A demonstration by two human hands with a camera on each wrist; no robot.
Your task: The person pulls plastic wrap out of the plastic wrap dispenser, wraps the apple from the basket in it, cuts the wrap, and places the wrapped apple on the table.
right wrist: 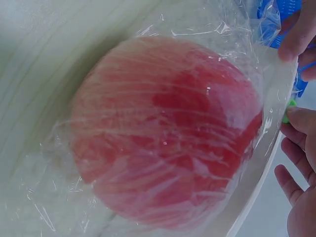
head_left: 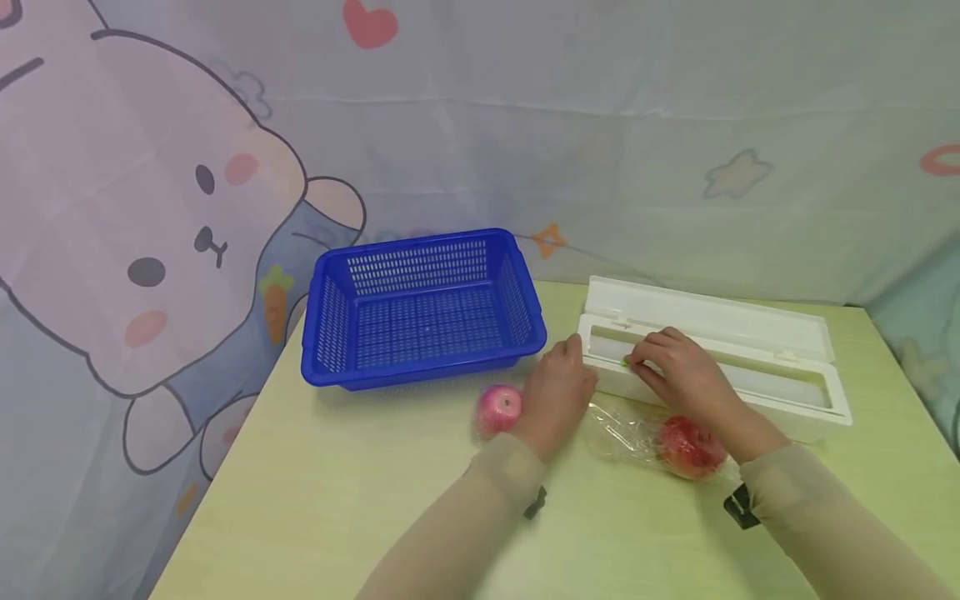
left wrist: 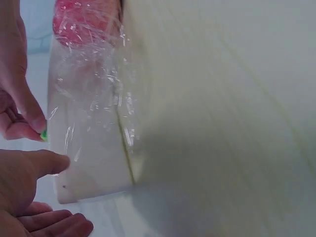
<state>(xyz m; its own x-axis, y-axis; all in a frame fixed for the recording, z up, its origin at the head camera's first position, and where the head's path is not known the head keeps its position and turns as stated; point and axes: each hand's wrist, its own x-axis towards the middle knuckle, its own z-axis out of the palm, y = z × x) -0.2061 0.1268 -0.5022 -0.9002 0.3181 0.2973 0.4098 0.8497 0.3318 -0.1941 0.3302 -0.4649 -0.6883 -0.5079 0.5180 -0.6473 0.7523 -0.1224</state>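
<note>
A white cling film box [head_left: 750,421] lies lid up, a film roll [head_left: 772,383] inside. My left hand [head_left: 557,387] holds its left front corner, thumb on the edge and fingers by the end wall. My right hand [head_left: 686,371] pinches a small green slider [right wrist: 290,109] on the box's front rim, left of the middle. Clear film [left wrist: 89,118] hangs down the front of the box. It runs to a red apple [right wrist: 168,133] wrapped in film, which sits below my right wrist. A pink apple [head_left: 498,411] stands beside my left wrist.
A blue plastic basket [head_left: 423,367] with slotted walls stands at the back left of the light wooden table [head_left: 300,500]. Behind the table hangs a printed cloth [head_left: 465,150]. The open lid [head_left: 705,317] leans back behind the box.
</note>
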